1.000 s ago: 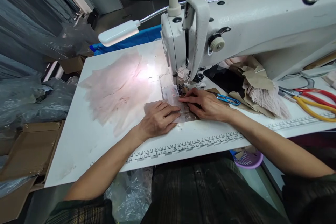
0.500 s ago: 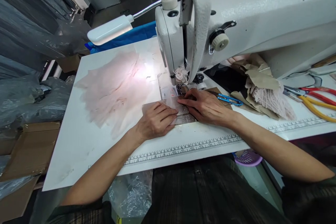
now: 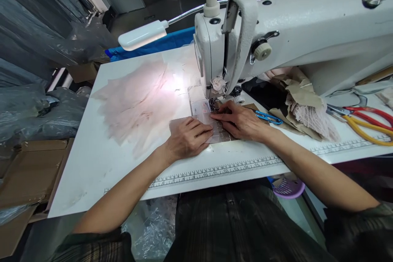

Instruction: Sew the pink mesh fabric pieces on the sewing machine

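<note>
A white sewing machine [image 3: 276, 37] stands on the white table [image 3: 101, 163]. In front of its needle lies a small sheer fabric piece [image 3: 219, 131] on a brown pad. My left hand [image 3: 188, 137] lies flat on the left part of that piece, fingers stretched toward the needle. My right hand [image 3: 241, 120] presses the piece just below the presser foot [image 3: 215, 102], fingers extended and close together. A little pink fabric rosette [image 3: 217, 84] sits at the needle bar.
A pile of pale pink sheer fabric [image 3: 138, 102] spreads at the left under a lamp [image 3: 143, 35]. Blue thread snips [image 3: 268, 118], crumpled paper with pink lace [image 3: 303, 106] and red and yellow scissors [image 3: 368, 120] lie at the right. Cardboard boxes [image 3: 30, 172] flank the table's left side.
My hands stay pressed on the small fabric piece at the needle with hardly any shift. The view swung left and back right.
</note>
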Motion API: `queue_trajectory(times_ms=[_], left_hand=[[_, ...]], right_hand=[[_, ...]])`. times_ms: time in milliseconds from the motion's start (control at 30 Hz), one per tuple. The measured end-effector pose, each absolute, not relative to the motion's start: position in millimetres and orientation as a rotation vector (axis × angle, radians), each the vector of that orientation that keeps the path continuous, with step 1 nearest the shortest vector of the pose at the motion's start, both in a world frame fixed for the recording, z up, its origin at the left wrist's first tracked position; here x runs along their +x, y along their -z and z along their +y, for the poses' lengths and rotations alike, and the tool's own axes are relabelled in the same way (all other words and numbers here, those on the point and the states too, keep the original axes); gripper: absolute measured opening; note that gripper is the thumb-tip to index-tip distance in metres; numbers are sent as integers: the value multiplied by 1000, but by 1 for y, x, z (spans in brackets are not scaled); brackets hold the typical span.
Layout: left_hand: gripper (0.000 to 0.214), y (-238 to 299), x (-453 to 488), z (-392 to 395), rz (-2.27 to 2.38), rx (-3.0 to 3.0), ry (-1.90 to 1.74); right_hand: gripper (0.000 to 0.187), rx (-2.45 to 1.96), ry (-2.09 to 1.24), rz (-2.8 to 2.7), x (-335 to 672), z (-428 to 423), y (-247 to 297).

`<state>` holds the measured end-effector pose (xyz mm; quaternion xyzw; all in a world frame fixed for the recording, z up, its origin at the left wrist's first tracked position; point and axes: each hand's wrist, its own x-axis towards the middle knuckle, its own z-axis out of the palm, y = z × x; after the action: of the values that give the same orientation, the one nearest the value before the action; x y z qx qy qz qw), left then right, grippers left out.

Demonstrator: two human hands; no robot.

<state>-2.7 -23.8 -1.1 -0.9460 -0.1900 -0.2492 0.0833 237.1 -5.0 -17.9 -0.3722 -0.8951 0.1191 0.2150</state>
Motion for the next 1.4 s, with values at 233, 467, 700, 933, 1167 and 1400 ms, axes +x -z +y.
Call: queue_trajectory(times_ms=[233, 467, 700, 933, 1167, 1400], left_hand=[[19, 1, -3, -26, -546, -2818, 744], [17, 0, -2, -26, -530, -2815, 722], [15, 0, -3, -28, -571, -2797, 684], [13, 2, -2, -29, -588, -2793, 690], [15, 4, -2, -28, -577, -2791, 684], [35, -6, -5, -28, -630, -2859, 687]], right_hand=[[40, -950, -465, -2374, 240, -11, 15], [39, -910, -442, -2387, 239, -12, 13], [38, -1074, -458, -2281, 247, -13, 5], [38, -1100, -451, -2245, 249, -14, 7], [39, -910, -491, -2454, 246, -20, 2], [37, -910, -419, -2548, 246, -20, 4]])
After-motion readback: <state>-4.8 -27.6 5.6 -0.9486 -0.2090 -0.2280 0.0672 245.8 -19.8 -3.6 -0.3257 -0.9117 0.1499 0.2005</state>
